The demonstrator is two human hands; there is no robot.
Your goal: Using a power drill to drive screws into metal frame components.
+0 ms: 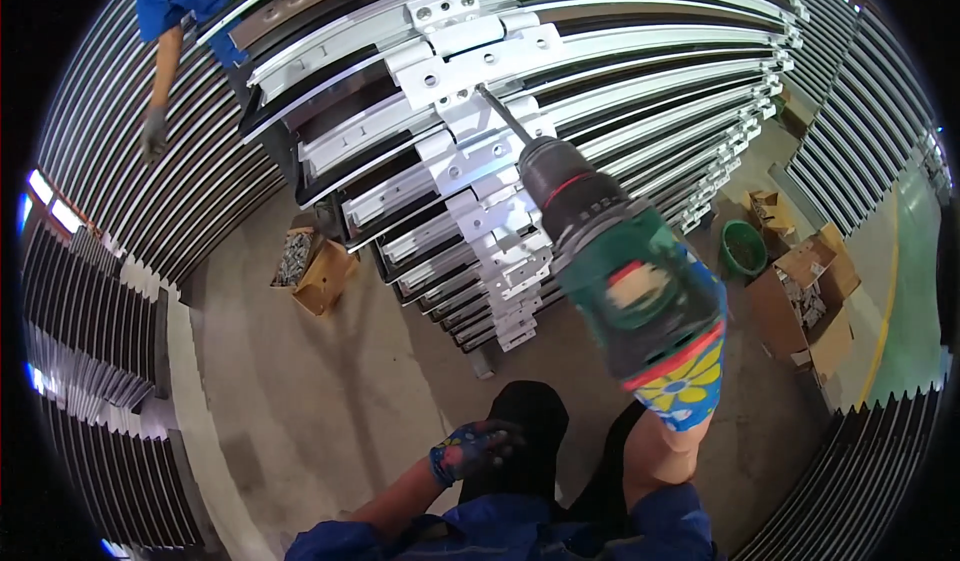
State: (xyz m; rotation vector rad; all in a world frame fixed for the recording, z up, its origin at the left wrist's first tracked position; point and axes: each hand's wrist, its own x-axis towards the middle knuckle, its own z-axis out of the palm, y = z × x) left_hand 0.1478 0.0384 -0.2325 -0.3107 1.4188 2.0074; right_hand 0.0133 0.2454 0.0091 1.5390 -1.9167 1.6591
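Right hand [688, 379] held the green drill [595, 266] tight, its long bit [507, 119] slanting up and left to the white hinge [462, 69], though whether the tip touched was hard to tell, while the left hand [475, 451], its grip unclear, was farther away by the knee [528, 413].

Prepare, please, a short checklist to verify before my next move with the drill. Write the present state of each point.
1. Right hand on the drill: ok, the gloved hand grips it.
2. Drill bit at the white hinge: ok, its tip is by the holed metal.
3. Screw under the tip: cannot tell, too small.
4. Left hand away from the bit: ok, it is low, over the dark trousers.
5. Co-worker's hand away from the bit: ok, far at upper left.
6. Drill stopped: cannot tell.
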